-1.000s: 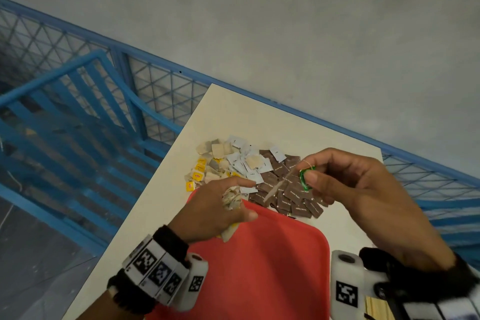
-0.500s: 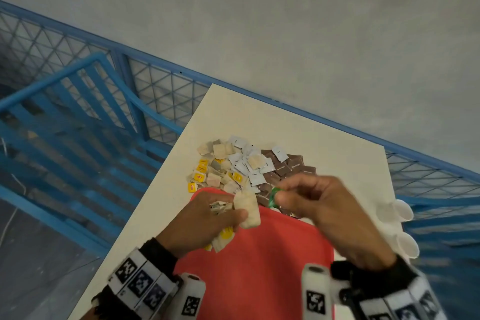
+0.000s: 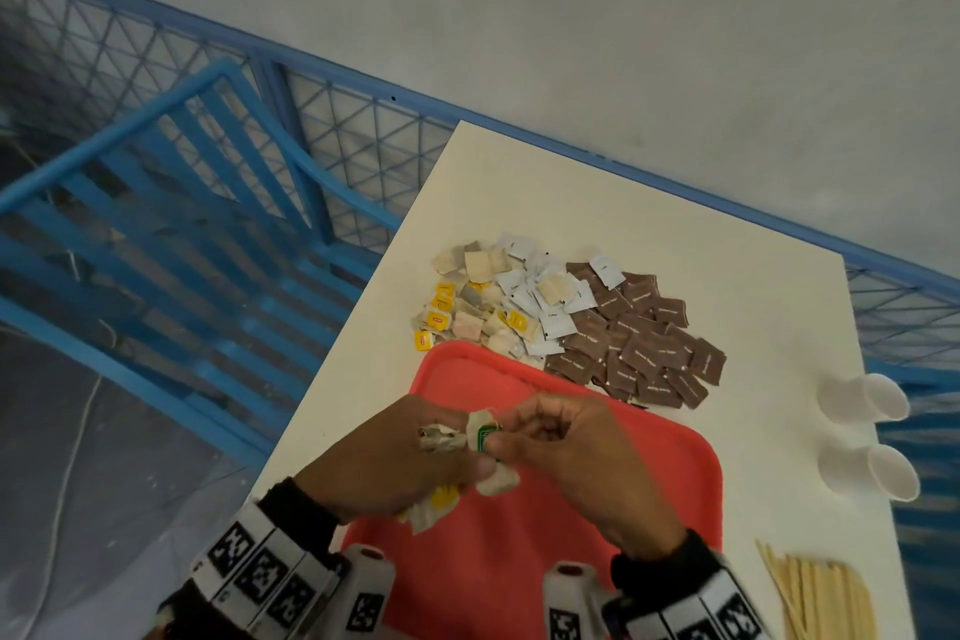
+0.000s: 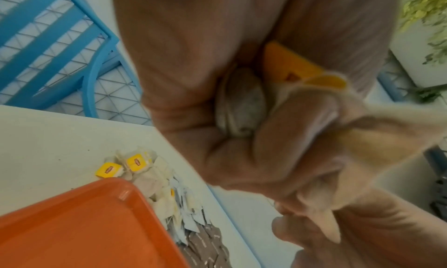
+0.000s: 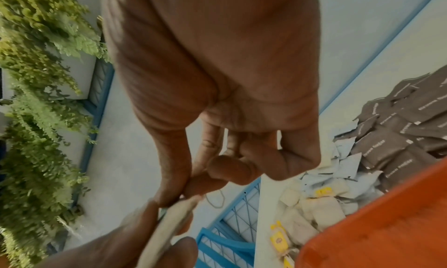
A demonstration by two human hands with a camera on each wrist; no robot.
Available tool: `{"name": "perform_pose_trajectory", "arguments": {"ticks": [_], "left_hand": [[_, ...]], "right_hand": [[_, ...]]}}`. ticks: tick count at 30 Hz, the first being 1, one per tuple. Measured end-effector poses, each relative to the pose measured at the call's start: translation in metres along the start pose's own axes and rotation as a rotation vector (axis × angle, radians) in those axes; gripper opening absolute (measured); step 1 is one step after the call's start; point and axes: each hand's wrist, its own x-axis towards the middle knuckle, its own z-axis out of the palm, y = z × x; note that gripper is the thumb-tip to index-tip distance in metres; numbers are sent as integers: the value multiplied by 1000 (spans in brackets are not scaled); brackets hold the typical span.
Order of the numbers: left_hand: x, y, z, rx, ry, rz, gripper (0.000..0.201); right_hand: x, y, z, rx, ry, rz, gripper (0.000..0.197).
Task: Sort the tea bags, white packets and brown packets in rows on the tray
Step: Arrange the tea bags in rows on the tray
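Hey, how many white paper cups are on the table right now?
2. Both white paper cups lie tipped on their sides at the table's right edge, right of the red tray: one farther away, one nearer. More could sit outside the frame.

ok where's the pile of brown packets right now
In the head view the brown packets lie on the table past the red tray's far right corner, right of the white packets.

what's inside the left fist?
The left hand grips a bunch of tea bags: a grey pouch shows in the fist, yellow tags stick out, and the right hand pinches a green tag. How many bags the fingers cover cannot be seen.
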Motion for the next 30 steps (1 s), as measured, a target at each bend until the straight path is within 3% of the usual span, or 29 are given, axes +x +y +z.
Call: {"name": "perform_pose_trajectory", "arguments": {"ticks": [3, 7, 12, 15, 20, 24, 30], "left_hand": [[0, -13, -3, 27, 5, -1, 21], [-1, -24, -9, 144, -14, -47, 18], [-5, -45, -18, 170, 265, -148, 32], [-15, -60, -21, 77, 380, -265, 26], [-32, -63, -26, -153, 438, -367, 22], [-34, -57, -29, -320, 474, -367, 43], [-29, -52, -30, -537, 481, -288, 39]], "right_hand": [[2, 12, 4, -5, 5, 60, 22], [3, 22, 9, 49, -109, 119, 12], [51, 45, 20, -88, 144, 114, 2], [95, 73, 31, -170, 227, 219, 6], [146, 85, 42, -32, 240, 298, 20], [165, 88, 49, -141, 373, 291, 11], [164, 86, 59, -437, 428, 246, 27]]}}
